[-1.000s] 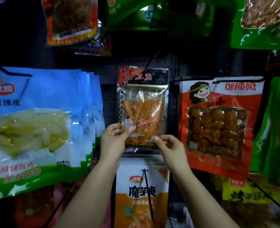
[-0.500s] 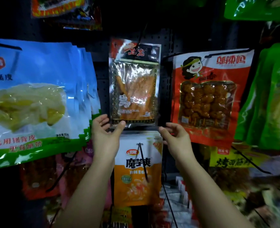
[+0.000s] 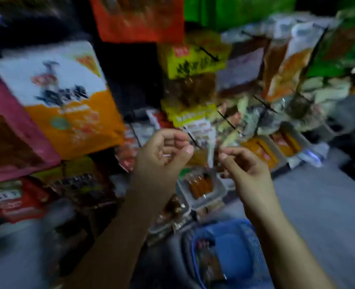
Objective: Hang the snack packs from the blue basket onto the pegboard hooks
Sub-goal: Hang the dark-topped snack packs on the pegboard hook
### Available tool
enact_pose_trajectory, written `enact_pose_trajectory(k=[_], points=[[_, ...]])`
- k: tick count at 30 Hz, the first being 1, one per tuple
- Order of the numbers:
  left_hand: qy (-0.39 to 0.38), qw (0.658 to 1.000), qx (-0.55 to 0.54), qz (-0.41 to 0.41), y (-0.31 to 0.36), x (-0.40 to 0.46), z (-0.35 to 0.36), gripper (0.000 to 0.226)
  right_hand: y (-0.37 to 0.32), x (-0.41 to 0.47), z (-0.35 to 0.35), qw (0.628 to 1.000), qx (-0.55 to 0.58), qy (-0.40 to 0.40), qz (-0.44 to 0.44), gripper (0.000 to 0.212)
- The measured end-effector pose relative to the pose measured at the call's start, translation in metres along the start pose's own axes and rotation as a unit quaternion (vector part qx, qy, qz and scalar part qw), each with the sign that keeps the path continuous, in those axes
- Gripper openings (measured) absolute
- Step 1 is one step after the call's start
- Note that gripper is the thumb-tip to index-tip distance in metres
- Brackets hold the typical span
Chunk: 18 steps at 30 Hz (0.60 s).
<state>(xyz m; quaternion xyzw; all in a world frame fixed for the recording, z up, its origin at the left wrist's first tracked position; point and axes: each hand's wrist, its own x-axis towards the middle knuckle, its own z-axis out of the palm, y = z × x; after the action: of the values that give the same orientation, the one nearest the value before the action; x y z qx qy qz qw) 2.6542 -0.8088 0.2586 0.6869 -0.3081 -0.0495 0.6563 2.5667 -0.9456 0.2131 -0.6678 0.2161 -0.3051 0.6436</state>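
Sadly, no label can be read; the picture is blurred and the writing on the white-orange pack (image 3: 64, 105) and the yellow pack (image 3: 191, 63) is only dark smears. Both hands are in the middle, fingers loosely curled, and neither holds anything. The left hand (image 3: 162, 155) and the right hand (image 3: 245, 170) are near each other, not touching. The blue basket (image 3: 234, 249) is below them, with one dark pack (image 3: 207, 261) inside, cut by the lower edge.
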Motion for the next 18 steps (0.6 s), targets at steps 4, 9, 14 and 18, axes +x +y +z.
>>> enact_pose_trajectory(k=[4, 9, 14, 18], points=[[-0.084, 0.987, 0.025, -0.136, -0.096, -0.044, 0.06, 0.028, 0.082, -0.041, -0.075, 0.988, -0.026, 0.07, 0.132, 0.018], [-0.171, 0.939, 0.046, -0.295, -0.244, -0.118, 0.121, 0.026, 0.218, -0.093, -0.137, 0.949, -0.061, 0.146, 0.274, 0.025], [-0.235, 0.873, 0.099, -0.416, -0.427, -0.202, 0.167, 0.017, 0.402, -0.14, -0.158, 0.902, -0.126, 0.138, 0.389, 0.024], [-0.239, 0.782, 0.107, -0.566, -0.574, -0.257, 0.195, 0.009, 0.565, -0.158, -0.161, 0.869, -0.196, 0.045, 0.453, 0.008]])
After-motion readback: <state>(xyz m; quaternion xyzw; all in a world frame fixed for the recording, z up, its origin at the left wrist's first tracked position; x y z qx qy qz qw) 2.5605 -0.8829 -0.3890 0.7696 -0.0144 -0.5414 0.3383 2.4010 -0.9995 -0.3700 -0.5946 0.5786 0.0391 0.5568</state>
